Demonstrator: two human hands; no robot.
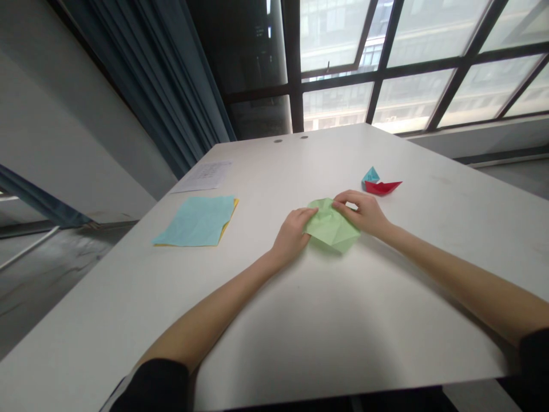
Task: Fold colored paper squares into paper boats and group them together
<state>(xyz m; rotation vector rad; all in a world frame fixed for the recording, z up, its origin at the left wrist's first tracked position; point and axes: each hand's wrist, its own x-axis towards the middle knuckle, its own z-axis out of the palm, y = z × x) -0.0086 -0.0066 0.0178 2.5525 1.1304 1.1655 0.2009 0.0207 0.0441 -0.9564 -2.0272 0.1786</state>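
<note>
A light green sheet of folding paper [332,227], marked with creases, is held between my two hands over the white table. My left hand [293,233] grips its left edge, thumb on top and fingers partly hidden beneath. At the upper right edge, my right hand [359,210] pinches the paper between thumb and forefinger. The near part of the sheet bends and stands a little off the tabletop. Just beyond my right hand lie a red folded paper boat [382,188] and a small blue folded paper piece [370,175].
On the left of the white table [274,320] lies a stack of light blue paper [197,221] with yellow paper [229,220] showing under it. A printed sheet [205,175] lies farther back. Windows and a blue curtain [171,74] stand beyond the table.
</note>
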